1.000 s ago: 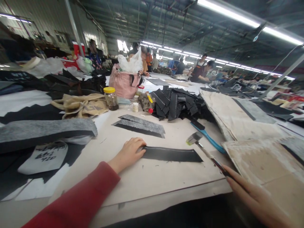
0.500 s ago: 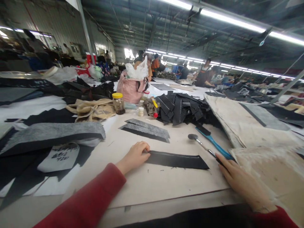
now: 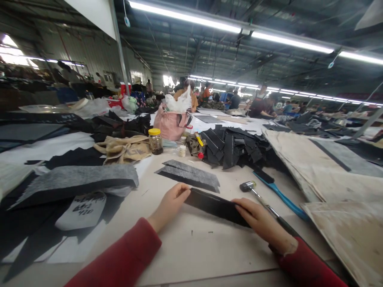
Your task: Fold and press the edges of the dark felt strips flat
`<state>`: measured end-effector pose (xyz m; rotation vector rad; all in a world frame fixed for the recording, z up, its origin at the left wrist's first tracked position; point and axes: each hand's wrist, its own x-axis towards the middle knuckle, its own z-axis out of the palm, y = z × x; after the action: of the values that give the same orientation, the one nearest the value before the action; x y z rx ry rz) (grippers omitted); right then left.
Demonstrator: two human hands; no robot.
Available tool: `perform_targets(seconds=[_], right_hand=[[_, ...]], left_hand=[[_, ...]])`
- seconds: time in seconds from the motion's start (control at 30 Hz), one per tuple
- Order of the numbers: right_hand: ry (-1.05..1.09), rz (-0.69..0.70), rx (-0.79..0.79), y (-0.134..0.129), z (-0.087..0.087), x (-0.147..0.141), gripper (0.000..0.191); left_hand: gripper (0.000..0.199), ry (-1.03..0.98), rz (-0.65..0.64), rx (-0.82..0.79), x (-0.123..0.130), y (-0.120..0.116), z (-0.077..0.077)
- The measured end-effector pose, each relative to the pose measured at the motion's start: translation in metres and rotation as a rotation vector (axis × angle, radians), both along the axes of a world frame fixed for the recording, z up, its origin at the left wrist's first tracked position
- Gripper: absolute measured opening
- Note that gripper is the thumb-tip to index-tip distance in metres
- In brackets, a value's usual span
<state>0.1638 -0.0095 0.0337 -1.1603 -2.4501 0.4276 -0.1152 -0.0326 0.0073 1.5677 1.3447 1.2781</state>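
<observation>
- Our left hand (image 3: 173, 203) grips the near-left end of a black strip (image 3: 214, 205), thumb and fingers closed on it.
- Our right hand (image 3: 261, 221) has the strip's other end, fingers over its upper edge; the strip slants down between our two hands, and we cannot tell whether its lower edge touches the pale board (image 3: 179, 255).
- Just beyond our right hand lies a mallet (image 3: 248, 186), its handle running back alongside our wrist.
- Next to the mallet we have a brush (image 3: 286, 199) with a blue handle and dark bristles.
- Ahead of our left hand, two grey-and-black strips (image 3: 190, 175) lie side by side on the board.
- Farther off stand a yellow-lidded jar (image 3: 156, 141) and a small white bottle (image 3: 182, 151), with a heap of black pieces (image 3: 230, 143) to their right.
- A pink bag (image 3: 169, 123) sits behind the bottle.
- To our left, a handwritten white slip (image 3: 82, 211) lies among dark cloth; to our right are pale sheets (image 3: 299, 155).
</observation>
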Motion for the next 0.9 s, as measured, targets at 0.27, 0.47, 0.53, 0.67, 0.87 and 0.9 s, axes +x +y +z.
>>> perform_targets(seconds=[0.27,0.47,0.53,0.67,0.87,0.9], right_hand=[[0.120,-0.342,0.294,0.130,0.101,0.005,0.033],[0.126,-0.212,0.648,0.176,0.142,-0.021,0.037],[0.102,-0.062,0.541,0.144,0.106,-0.045,0.028],[-0.198,0.181,0.333,0.078,0.015,-0.088,0.025],[-0.525,0.148,0.331,0.053,-0.019,-0.103,0.021],[-0.541,0.142,0.337,0.054,-0.017,-0.104,0.022]], left_hand=[[0.022,0.228,0.149,-0.001,-0.011,0.015,-0.019],[0.020,0.461,0.110,0.046,-0.008,0.015,-0.024],[0.018,0.479,0.096,0.058,-0.009,0.015,-0.023],[0.018,0.513,0.075,0.092,-0.009,0.014,-0.022],[0.017,0.612,0.074,0.156,-0.003,0.017,-0.019],[0.018,0.639,0.061,0.183,0.000,0.019,-0.018]])
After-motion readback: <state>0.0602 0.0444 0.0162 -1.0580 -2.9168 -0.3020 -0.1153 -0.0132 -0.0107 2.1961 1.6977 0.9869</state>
